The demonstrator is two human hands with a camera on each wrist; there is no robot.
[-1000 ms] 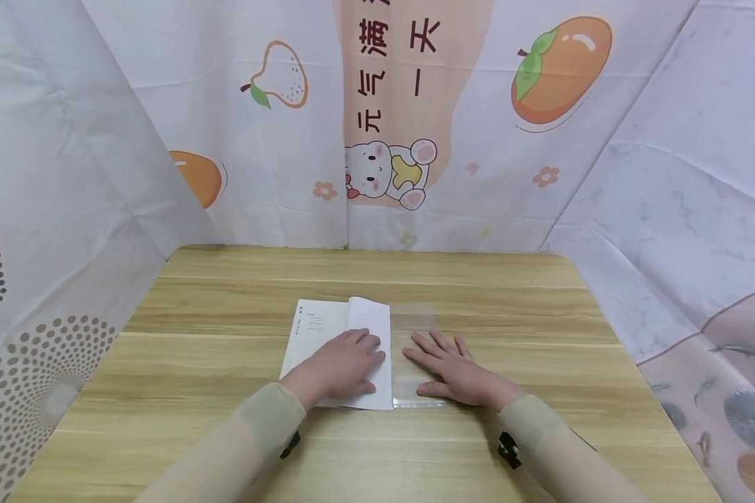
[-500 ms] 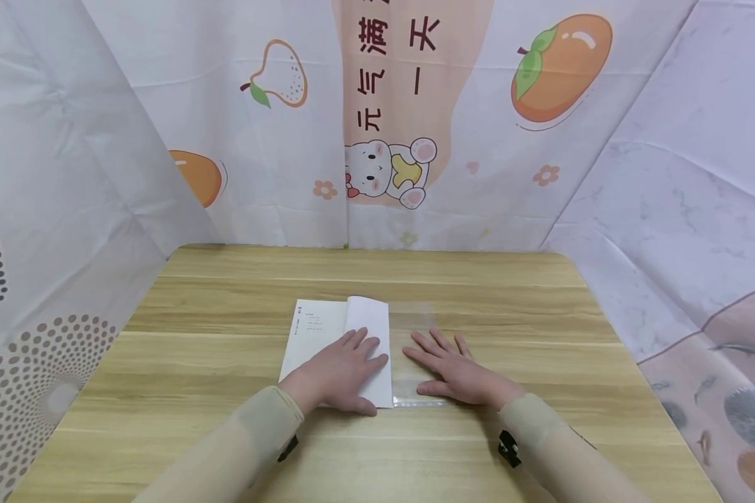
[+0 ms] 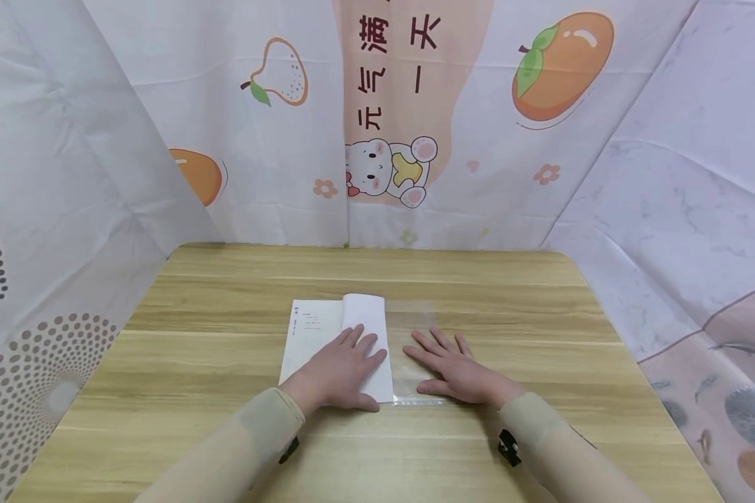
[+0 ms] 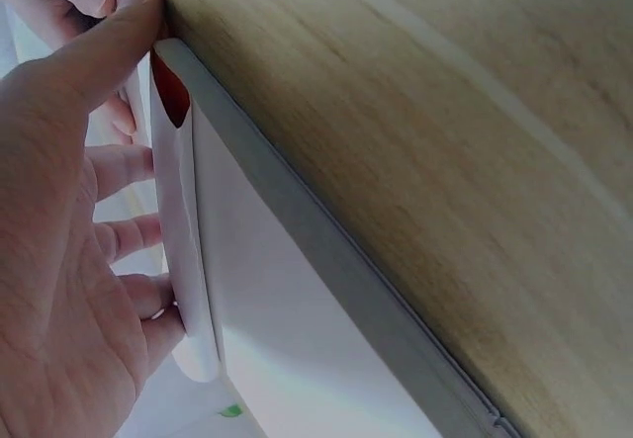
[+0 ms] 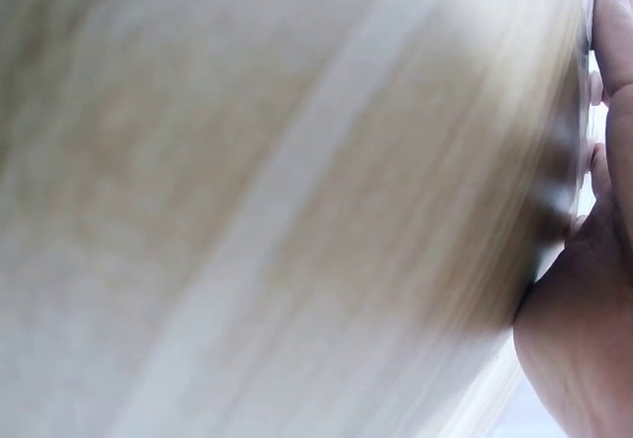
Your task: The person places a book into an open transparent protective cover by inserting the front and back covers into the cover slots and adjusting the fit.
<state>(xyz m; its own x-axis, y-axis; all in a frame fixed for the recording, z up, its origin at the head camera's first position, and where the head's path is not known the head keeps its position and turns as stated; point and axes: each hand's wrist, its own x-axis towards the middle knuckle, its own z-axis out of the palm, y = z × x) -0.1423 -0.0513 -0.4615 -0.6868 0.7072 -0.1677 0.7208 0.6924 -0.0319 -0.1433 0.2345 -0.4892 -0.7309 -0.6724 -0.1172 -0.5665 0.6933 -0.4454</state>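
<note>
A book [image 3: 308,335] lies on the wooden table, with a white page or cover flap [image 3: 372,314] turned partly over at its right side. My left hand [image 3: 342,370] rests on this flap with its fingers spread. The left wrist view shows the flap [image 4: 176,191] bowed up from the thick page block [image 4: 297,290], fingertips against it and the thumb at the corner. To the right of the book stretches a clear plastic sheet [image 3: 409,391], probably a book cover. Flat on that sheet lies my right hand [image 3: 456,374], fingers fanned out. The right wrist view catches only part of this hand [image 5: 584,329].
The wooden table [image 3: 226,279] reaches out on all sides of the book. Behind it hangs a printed cloth [image 3: 478,175] with fruit and a cartoon animal, and more cloth hangs at the left and right sides.
My left hand has spread its fingers, its thumb moving to the near edge of the book. The flap's far end has shifted slightly left. My right hand has stayed in place.
</note>
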